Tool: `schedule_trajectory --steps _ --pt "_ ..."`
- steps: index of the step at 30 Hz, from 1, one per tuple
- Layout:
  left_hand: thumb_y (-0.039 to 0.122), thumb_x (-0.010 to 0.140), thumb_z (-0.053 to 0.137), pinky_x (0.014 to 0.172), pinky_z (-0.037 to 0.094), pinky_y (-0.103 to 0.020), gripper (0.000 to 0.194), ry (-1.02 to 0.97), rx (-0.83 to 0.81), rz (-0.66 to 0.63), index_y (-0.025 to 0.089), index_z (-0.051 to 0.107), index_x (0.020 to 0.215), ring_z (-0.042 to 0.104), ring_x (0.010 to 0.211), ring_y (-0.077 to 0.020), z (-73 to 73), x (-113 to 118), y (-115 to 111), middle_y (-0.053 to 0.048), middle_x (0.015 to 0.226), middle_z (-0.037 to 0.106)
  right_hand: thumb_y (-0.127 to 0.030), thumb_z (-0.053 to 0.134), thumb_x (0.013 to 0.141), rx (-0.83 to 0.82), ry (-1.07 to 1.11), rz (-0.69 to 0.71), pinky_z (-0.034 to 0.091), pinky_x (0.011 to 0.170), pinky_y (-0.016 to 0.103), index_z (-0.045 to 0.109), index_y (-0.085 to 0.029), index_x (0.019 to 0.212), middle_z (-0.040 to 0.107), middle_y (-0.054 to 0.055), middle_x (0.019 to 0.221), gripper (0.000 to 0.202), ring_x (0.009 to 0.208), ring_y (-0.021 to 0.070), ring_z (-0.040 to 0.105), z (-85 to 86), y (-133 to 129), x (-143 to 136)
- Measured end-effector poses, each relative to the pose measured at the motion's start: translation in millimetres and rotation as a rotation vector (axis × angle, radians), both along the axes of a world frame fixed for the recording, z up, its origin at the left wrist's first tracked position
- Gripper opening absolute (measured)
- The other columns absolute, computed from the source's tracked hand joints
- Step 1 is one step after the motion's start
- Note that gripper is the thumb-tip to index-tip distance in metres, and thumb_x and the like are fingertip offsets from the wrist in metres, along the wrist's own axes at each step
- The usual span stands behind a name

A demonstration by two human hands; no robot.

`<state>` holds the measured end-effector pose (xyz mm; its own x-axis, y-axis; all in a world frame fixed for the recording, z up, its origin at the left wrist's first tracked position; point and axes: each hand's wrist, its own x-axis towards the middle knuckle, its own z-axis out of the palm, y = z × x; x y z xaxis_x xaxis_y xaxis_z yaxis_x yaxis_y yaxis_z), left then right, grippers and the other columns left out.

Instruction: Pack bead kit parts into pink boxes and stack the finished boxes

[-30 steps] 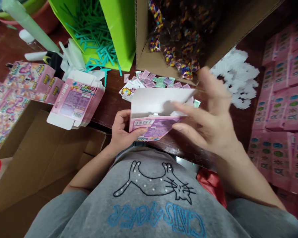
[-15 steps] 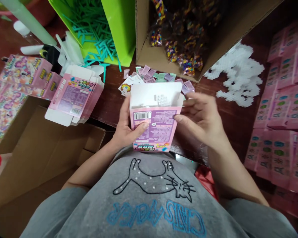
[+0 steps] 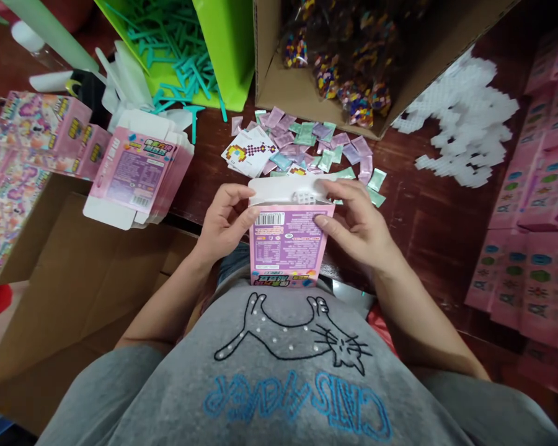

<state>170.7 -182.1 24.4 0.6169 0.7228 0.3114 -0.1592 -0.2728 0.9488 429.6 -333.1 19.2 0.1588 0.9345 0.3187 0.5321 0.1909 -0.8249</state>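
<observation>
Steadying an open pink-and-purple printed cardboard box (image 3: pixel 288 244) between them, the left hand (image 3: pixel 223 224) and the right hand (image 3: pixel 363 226) meet it at its two upper corners. The left grip is closed on the corner by the barcode, thumb against the printed panel and fingers by the white inner flap (image 3: pixel 274 190). The right grip is closed on the opposite corner, its thumb also on the printed panel and its fingers at the flap. The box is in front of the grey T-shirt (image 3: pixel 279 378), its opening toward twelve o'clock, and a small white gridded piece (image 3: pixel 305 197) shows in that opening.

Seen from the box, white cards with pixel-like pictures (image 3: pixel 248 155) lie at eleven o'clock on the dark reddish-brown surface (image 3: pixel 400 198), beside scattered small lilac and green packets (image 3: pixel 304 133) that spread from twelve toward one. Farther out at eleven stands a bright green bin (image 3: pixel 227 49) of teal plastic sticks (image 3: pixel 186 68); a brown cardboard box (image 3: pixel 302 105) with clear bags of multicoloured bits (image 3: pixel 358 102) is just past twelve. White gridded pieces (image 3: pixel 469 118) are heaped at two, and rows of pink boxes (image 3: pixel 534 266) stand at three. A stack of flattened pink cartons (image 3: pixel 137 173) sits at ten, and a large open brown carton (image 3: pixel 88 279) is toward eight.
</observation>
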Motion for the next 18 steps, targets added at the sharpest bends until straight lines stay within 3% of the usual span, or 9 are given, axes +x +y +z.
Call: schedule_trajectory --steps 3,6,8,10,12,14,15,16,18 --pt "0.046 0.106 0.079 0.094 0.063 -0.035 0.023 0.032 0.028 -0.066 0.025 0.078 0.117 0.076 0.109 -0.0207 4.4 -2 -1 -0.007 0.121 0.079 -0.047 0.078 0.106 0.008 -0.072 0.068 0.055 0.119 0.054 0.069 -0.035 0.155 0.069 0.008 0.140 0.052 0.135 0.0296 0.063 10.7 6 2" --pt "0.050 0.107 0.077 0.097 0.065 -0.037 0.028 0.049 0.016 -0.101 0.025 0.080 0.119 0.077 0.115 -0.0227 9.1 -5 -2 -0.009 0.127 0.079 -0.045 0.076 0.107 -0.018 -0.101 0.130 0.059 0.108 0.052 0.082 -0.032 0.128 0.076 0.005 0.116 0.026 0.116 0.0275 0.065 20.7 9 3" --pt "0.050 0.108 0.076 0.101 0.065 -0.038 0.028 0.066 0.011 -0.089 0.025 0.081 0.118 0.078 0.119 -0.0236 8.6 -5 -2 -0.010 0.134 0.079 -0.043 0.075 0.107 -0.017 -0.103 0.136 0.060 0.105 0.052 0.085 -0.032 0.120 0.077 0.005 0.112 0.019 0.114 0.0277 0.066 21.1 7 1" --pt "0.049 0.107 0.078 0.103 0.064 -0.038 0.026 0.071 0.004 -0.045 0.024 0.080 0.115 0.078 0.119 -0.0231 4.8 -5 -2 -0.010 0.133 0.080 -0.040 0.074 0.108 0.017 -0.085 0.106 0.061 0.109 0.054 0.082 -0.034 0.135 0.077 0.006 0.128 0.029 0.124 0.0288 0.068 15.2 5 -4" --pt "0.047 0.106 0.080 0.103 0.064 -0.037 0.026 0.041 -0.026 0.008 0.025 0.074 0.117 0.080 0.115 -0.0213 0.0 -4 -3 -0.007 0.125 0.082 -0.035 0.073 0.108 0.096 -0.021 0.059 0.061 0.113 0.055 0.067 -0.039 0.160 0.075 0.006 0.143 0.052 0.131 0.0285 0.070 6.0 3 -10" --pt "0.046 0.104 0.083 0.103 0.065 -0.038 0.034 0.006 -0.070 0.032 0.027 0.068 0.128 0.080 0.113 -0.0203 -2.2 -4 -4 -0.005 0.120 0.083 -0.031 0.073 0.109 0.192 0.085 0.000 0.062 0.114 0.054 0.049 -0.045 0.174 0.078 0.004 0.139 0.071 0.128 0.0263 0.074 -1.0 2 -16" --pt "0.047 0.104 0.083 0.104 0.065 -0.038 0.037 0.008 -0.092 0.024 0.028 0.066 0.132 0.081 0.113 -0.0202 -1.5 -4 -5 -0.004 0.120 0.083 -0.029 0.073 0.108 0.220 0.130 -0.025 0.063 0.112 0.052 0.047 -0.047 0.175 0.081 0.002 0.132 0.073 0.123 0.0249 0.076 -2.2 2 -18" --pt "0.048 0.105 0.082 0.104 0.065 -0.038 0.038 0.026 -0.110 0.003 0.028 0.067 0.134 0.081 0.113 -0.0205 0.6 -4 -5 -0.005 0.121 0.083 -0.028 0.074 0.108 0.223 0.160 -0.037 0.064 0.110 0.049 0.053 -0.048 0.171 0.083 0.001 0.126 0.069 0.118 0.0235 0.078 -1.5 1 -19" --pt "0.052 0.107 0.078 0.105 0.065 -0.039 0.032 0.087 -0.142 -0.047 0.026 0.074 0.125 0.081 0.117 -0.0217 8.1 -5 -7 -0.007 0.124 0.083 -0.028 0.076 0.107 0.173 0.186 -0.014 0.065 0.104 0.044 0.077 -0.044 0.146 0.085 0.000 0.118 0.042 0.112 0.0215 0.080 4.7 0 -20"
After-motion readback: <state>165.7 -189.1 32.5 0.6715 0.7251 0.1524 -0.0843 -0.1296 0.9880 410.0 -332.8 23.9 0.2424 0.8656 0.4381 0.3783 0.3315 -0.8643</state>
